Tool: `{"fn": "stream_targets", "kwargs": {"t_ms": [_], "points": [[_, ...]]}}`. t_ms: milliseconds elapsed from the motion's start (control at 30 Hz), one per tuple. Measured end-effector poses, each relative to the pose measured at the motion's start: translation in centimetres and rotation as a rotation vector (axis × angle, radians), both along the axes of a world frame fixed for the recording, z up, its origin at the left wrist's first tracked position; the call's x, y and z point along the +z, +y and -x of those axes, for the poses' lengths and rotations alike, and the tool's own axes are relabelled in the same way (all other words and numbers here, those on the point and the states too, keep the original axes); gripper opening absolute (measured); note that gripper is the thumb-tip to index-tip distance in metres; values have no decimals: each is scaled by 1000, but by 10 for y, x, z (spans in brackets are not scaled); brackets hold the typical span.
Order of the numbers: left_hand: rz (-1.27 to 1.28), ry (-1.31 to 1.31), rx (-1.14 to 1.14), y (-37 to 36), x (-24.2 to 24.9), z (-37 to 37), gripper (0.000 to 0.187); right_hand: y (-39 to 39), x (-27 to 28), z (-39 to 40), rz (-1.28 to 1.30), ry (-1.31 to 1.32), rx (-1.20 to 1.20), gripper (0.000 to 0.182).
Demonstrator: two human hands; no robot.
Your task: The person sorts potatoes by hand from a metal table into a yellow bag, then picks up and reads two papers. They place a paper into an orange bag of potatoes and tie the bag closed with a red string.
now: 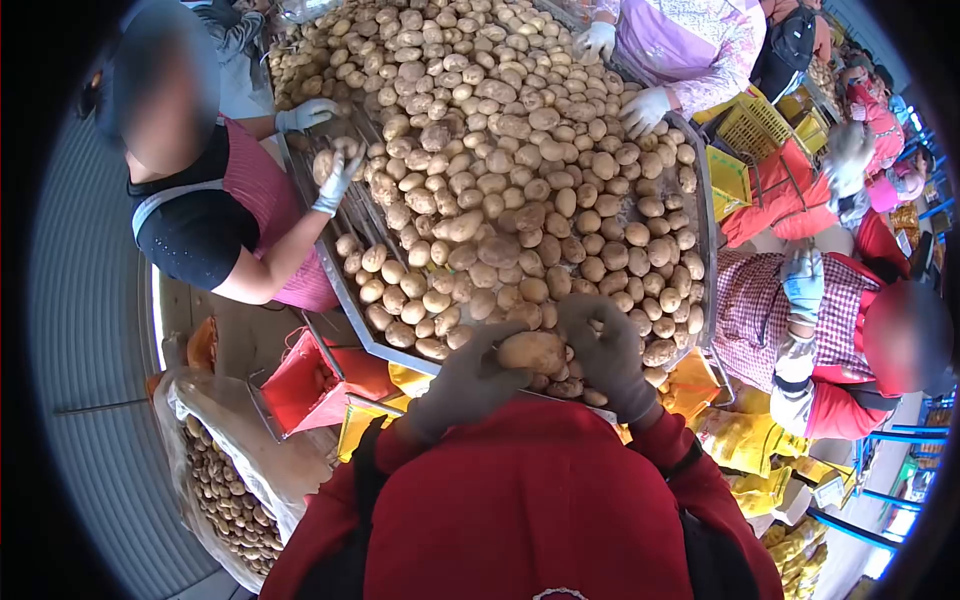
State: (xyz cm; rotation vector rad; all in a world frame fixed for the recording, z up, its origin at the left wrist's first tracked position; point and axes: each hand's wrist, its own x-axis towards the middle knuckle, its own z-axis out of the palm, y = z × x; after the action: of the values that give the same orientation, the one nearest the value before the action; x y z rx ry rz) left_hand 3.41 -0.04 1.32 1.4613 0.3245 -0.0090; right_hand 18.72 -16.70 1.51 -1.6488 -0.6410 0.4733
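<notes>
At the near edge of the sorting table, my left hand (466, 388) in a grey glove is closed on a large pale potato (533, 353). Close beside it on the right, my right hand (612, 360), also grey-gloved, has curled fingers over the potatoes at the rim; what lies within them is hidden. Small potatoes (566, 388) lie between my hands, close to my red clothing. A wide heap of potatoes (480, 150) spreads over the table, some of them soiled or darker.
The metal table rim (402, 358) runs before me. Co-workers' gloved hands (340, 180) work at the left, far and right sides. Red fabric bins (325, 380), yellow crates (752, 130) and a large sack of potatoes (225, 490) stand around the table.
</notes>
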Motion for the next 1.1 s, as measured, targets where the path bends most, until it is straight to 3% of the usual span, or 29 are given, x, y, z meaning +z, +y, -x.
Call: {"fn": "stream_targets", "kwargs": {"t_ms": [33,133,200,267,367,400,467,533,567,600,633,800,933,1100], "points": [[52,4,-2,1,0,1,61,-5,3,-3,109,228,-104,11],[358,97,38,3,-1,7,64,-20,0,-5,61,386,-6,12],[446,152,47,6,1,6,64,-22,-8,16,-76,283,59,22],[377,176,36,5,7,3,63,-23,-23,24,-135,42,106,21],[294,140,-9,-1,6,6,63,-17,-1,14,136,246,108,22],[153,46,-53,-3,6,7,63,-14,6,11,258,320,113,21],[-130,-154,-125,-5,3,6,64,-23,2,0,200,147,309,26],[-395,-263,-77,-2,-4,4,66,-20,10,-2,121,285,410,35],[-529,-302,-51,0,-6,9,68,-20,18,8,71,520,394,43],[-460,-225,-35,1,-4,12,68,-19,23,18,19,757,367,51],[-392,-154,-23,0,1,12,69,-20,9,21,8,746,381,72],[100,-36,58,-13,5,12,73,-16,4,20,31,94,380,75],[-42,-33,30,-7,14,12,74,-11,4,20,32,-314,317,66],[-180,-33,29,-6,-4,22,77,-2,-5,27,-159,-184,323,41]]}}
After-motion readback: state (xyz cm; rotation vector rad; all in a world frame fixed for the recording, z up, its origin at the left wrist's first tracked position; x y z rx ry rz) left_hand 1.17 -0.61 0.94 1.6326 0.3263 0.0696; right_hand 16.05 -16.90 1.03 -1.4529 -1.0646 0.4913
